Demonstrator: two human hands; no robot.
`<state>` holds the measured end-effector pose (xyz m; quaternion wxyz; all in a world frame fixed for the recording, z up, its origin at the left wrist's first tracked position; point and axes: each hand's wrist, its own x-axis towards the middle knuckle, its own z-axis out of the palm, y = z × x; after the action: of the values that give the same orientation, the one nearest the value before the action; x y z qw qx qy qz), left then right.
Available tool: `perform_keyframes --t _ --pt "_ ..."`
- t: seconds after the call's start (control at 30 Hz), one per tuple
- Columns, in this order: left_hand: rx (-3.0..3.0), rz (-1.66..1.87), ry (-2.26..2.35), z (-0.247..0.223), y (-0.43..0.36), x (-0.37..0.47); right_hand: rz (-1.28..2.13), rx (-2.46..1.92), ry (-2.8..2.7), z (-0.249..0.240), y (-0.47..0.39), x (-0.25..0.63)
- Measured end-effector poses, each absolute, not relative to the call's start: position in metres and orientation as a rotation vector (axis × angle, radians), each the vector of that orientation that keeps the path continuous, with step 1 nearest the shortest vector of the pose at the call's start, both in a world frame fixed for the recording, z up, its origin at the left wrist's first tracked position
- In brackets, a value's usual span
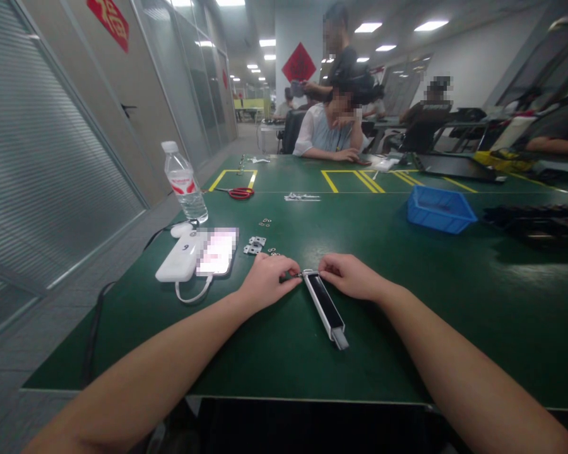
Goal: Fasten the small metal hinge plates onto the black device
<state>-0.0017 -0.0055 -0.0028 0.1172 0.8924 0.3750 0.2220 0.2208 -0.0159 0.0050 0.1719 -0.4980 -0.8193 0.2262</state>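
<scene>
A slim white-framed bar (325,306) with a long black face and a grey tip lies slanted on the green table, its tip toward me. At its far end, a thin white loop shows between my two hands. My left hand (271,279) is closed in a pinch on a tiny metal piece (300,275), beside that end. From the other side, my right hand (349,275) has its fingertips pressed together against the bar's far corner. What the right fingertips hold, if anything, is hidden. Small metal plates (255,245) and several tiny rings (272,252) lie beyond my left hand.
At left are a white power bank (177,257) cabled to a phone (219,252), and a water bottle (186,186). Red-handled scissors (241,193) and thin white strips (301,197) lie farther off. A blue bin (439,208) stands right. A person (329,129) sits across the table.
</scene>
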Motion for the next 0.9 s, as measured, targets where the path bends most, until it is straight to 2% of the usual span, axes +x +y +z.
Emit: perform_keyframes --t 0.9 --pt "2.587 0.689 1.143 -0.0060 -0.0012 0.0014 0.584 -1.404 -2.334 0.0059 -0.0192 0.2153"
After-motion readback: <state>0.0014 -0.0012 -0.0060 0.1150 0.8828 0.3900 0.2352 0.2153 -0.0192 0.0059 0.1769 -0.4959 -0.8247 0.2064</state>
